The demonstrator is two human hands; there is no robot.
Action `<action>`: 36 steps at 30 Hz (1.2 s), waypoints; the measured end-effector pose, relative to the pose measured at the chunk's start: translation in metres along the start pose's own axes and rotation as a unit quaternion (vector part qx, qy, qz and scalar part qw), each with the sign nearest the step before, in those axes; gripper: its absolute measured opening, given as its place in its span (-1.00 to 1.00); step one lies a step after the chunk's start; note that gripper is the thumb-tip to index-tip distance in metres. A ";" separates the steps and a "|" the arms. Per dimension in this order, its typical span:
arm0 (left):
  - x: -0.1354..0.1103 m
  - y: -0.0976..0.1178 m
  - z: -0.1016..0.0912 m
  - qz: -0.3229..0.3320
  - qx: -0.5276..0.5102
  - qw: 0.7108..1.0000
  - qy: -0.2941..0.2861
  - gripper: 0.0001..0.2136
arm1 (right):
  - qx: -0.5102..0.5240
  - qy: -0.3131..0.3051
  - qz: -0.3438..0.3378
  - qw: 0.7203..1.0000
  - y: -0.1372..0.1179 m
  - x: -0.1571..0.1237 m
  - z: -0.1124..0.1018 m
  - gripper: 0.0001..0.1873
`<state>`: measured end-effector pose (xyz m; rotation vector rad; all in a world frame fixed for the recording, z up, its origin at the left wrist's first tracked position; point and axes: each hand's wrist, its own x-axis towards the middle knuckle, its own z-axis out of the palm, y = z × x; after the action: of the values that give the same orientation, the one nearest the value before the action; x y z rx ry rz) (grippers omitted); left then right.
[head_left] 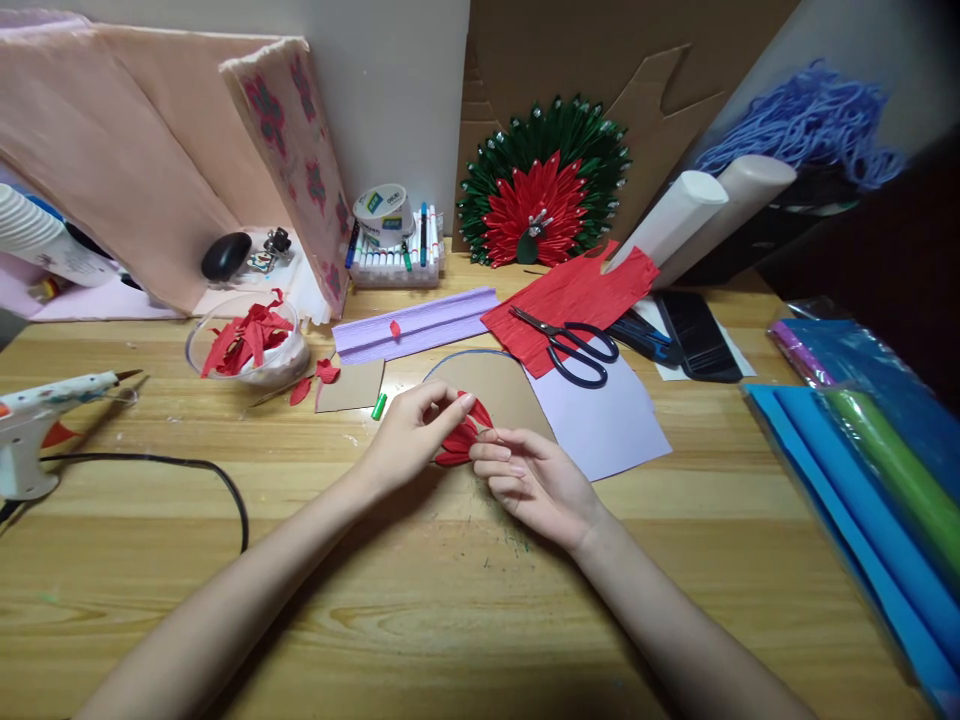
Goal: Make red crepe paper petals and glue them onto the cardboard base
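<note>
Between my two hands is a red crepe paper flower [457, 447] made of folded petals, partly hidden by the fingers. My left hand [412, 425] pinches it from the upper left, thumb and fingers pressed together. On its lower right edge, the fingertips of my right hand [536, 485] are closed on the flower, the other fingers curled. Under and behind the hands lies a brown cardboard piece [499, 385] with a curved edge. A green pen cap [379, 406] stands just left of my left hand, near a small cardboard scrap [352, 385] and loose red petals [327, 371].
Black-handled scissors [577, 345] lie on red crepe paper [555, 300] and lilac paper [607, 420]. A glue gun [56, 420] with a cord sits left, near a bowl [196, 345] of red scraps. Blue packs [855, 500] edge the right; a paper peacock [544, 190] stands behind.
</note>
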<state>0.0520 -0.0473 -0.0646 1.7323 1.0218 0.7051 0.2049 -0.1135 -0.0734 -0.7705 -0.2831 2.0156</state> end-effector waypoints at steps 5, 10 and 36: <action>0.005 -0.018 -0.004 -0.014 -0.031 0.998 0.061 -0.72 | -0.361 0.183 -0.210 0.890 0.002 0.004 -0.013 -0.85; 0.010 -0.036 -0.008 0.012 0.060 0.990 0.130 -0.75 | -0.630 0.243 -0.333 0.658 0.008 0.011 -0.023 -0.91; 0.007 -0.038 -0.003 0.159 0.245 0.957 0.007 -0.77 | -0.703 0.252 -0.324 0.581 0.018 0.020 -0.023 -0.95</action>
<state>0.0412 -0.0334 -0.0988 2.3627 0.9927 0.7016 0.1994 -0.1085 -0.1077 -1.7600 -1.6324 0.4308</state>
